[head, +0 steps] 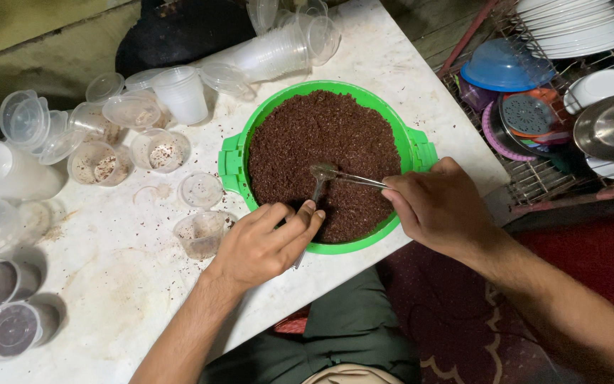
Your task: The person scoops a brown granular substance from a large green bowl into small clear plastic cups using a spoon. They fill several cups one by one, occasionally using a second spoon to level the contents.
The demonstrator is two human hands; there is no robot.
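Spoon lies crosswise, bowl pointing left, thin and shiny over dark brown grains in green basin; right hand pinches its handle, left hand grips another utensil.

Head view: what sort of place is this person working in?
Probably a home or small food-prep kitchen: a dish rack stacked with plates, a green basin of dark grains, and small plastic cups on a white table.

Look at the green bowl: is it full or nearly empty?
Full. The green bowl holds dark brown grains heaped almost to its rim, covering the inside completely, with a spoon resting on top.
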